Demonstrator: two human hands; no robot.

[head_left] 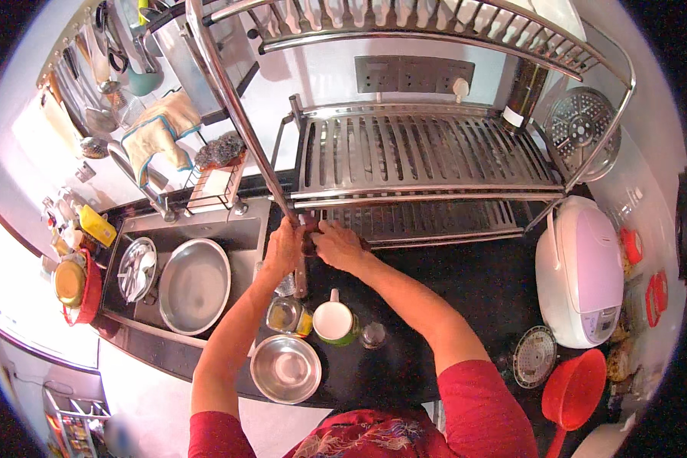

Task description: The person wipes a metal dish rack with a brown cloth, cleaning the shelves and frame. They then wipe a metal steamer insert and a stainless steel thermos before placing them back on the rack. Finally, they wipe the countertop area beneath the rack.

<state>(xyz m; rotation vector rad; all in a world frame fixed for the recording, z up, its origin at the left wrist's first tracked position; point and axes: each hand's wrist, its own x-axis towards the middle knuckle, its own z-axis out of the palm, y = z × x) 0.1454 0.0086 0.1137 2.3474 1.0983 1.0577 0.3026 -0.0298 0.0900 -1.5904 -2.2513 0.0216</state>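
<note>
Both my hands are at the front left foot of a steel dish rack (pixel 427 195), over the black counter. My left hand (pixel 284 248) is closed beside the rack's upright post, its fingertips against a dark brown thing (pixel 308 235). From the other side my right hand (pixel 340 246) closes on the same dark brown thing, its fingers bent over it. What that thing is, the fingers mostly hide. Just below it, a brown riveted handle (pixel 301 281) points toward me. Nearer stand a white and green mug (pixel 333 320), a glass jar (pixel 285 316) and a steel bowl (pixel 285 369).
To the left, a sink (pixel 240 252) holds a large steel pan (pixel 195 286) and a strainer of spoons (pixel 137 269). A white rice cooker (pixel 580 271) and a red strainer (pixel 574 391) stand at right. A small glass jar (pixel 373 335) is by the mug.
</note>
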